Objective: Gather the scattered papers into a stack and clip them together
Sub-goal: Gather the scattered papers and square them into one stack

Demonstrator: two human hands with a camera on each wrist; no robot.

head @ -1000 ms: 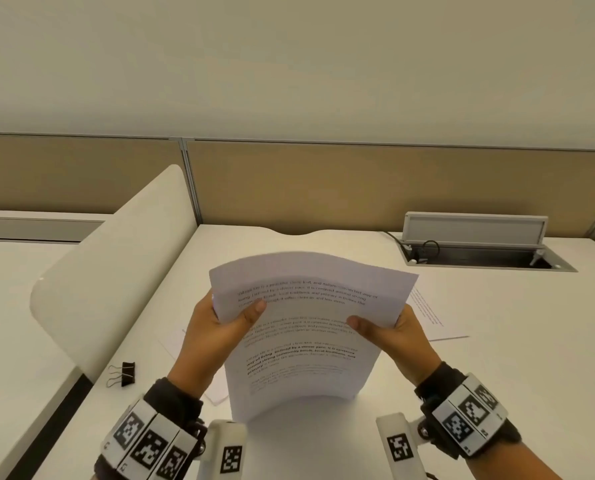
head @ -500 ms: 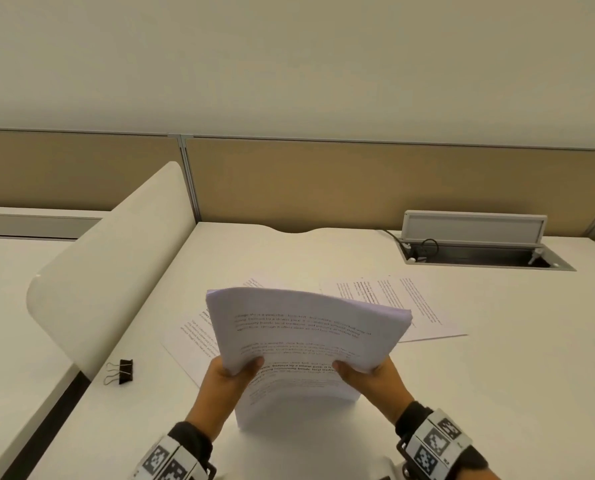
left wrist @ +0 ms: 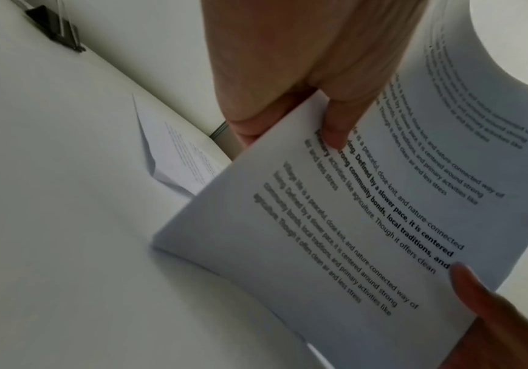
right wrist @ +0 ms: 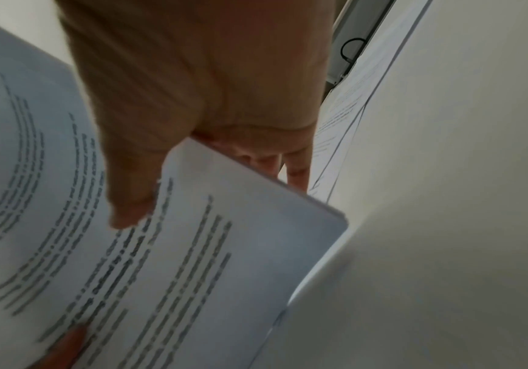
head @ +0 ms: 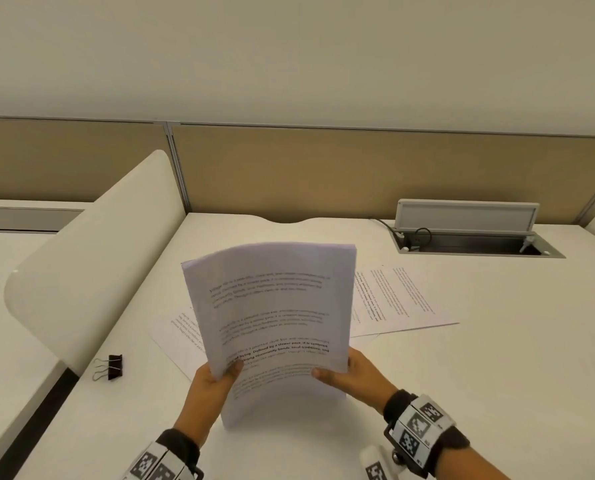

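Both hands, left hand and right hand, now pinch the stack lower, standing it upright on the worktop. Squaring looks under way; loose sheets at two o'clock remain ungathered.

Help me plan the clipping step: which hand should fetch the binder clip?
Probably the left hand: the binder clip lies on the desk on its side, while the right hand can hold the stack.
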